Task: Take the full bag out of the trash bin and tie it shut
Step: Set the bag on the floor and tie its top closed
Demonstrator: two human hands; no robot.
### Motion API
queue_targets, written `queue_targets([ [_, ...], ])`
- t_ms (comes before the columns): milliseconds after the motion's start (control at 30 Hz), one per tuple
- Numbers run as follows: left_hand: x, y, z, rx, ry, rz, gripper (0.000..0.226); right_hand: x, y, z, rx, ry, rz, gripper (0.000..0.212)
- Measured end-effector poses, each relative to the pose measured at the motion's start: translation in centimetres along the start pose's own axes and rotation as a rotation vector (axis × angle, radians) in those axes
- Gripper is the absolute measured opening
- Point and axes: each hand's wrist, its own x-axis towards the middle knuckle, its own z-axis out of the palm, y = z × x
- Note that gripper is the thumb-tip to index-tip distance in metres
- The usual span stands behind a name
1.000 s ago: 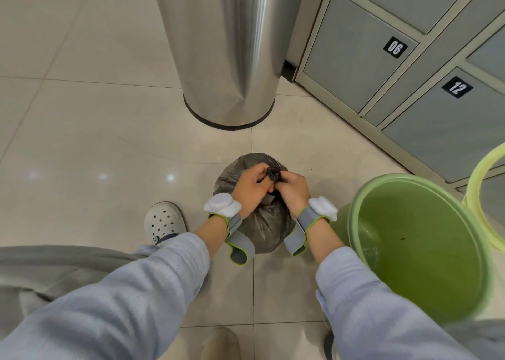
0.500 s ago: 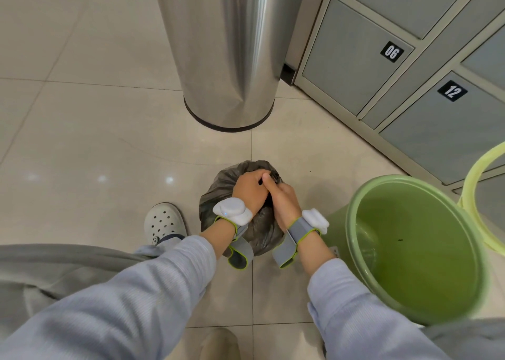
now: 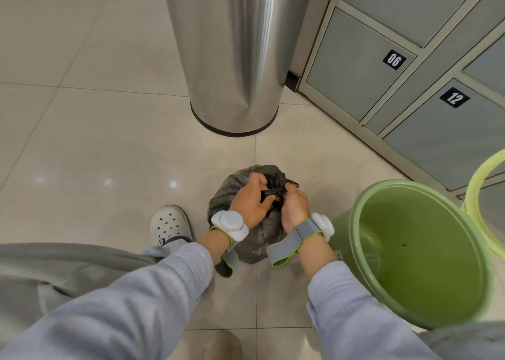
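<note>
A: Tiled floor (image 3: 109, 146), lockers (image 3: 410, 86) behind. Where's the bag (image 3: 246, 239)?

B: Out, sitting just left of the green bin (image 3: 426, 253).

A: Step?

B: Tying. Left hand (image 3: 250, 201) and right hand (image 3: 293, 206) are bending over the bag top, fingers pinching the twisted neck (image 3: 274, 191). Next: probably pulling the knot tight.

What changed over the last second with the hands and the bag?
Both hands have worked the dark bag's gathered neck: left hand and right hand now pull a twisted strand between them, grip kept throughout. Bag stays on the floor; green bin and steel bin unmoved.
</note>
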Motion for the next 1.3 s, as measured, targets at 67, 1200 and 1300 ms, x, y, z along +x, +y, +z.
queue_targets([
  [67,0.0,-0.2,0.1,-0.021,-0.011,-0.051,0.028,-0.1,-0.1,-0.3,0.051,-0.004,0.033,0.03],
  [1200,0.5,3.3,-0.1,-0.968,-0.016,-0.483,0.036,0.7,-0.6,-4.2,-0.697,-0.227,-0.566,0.022],
  [1300,0.5,3.6,0.4,-1.101,0.061,-0.493,0.035,0.8,-0.5,-4.0,-0.601,-0.244,-0.492,0.023],
])
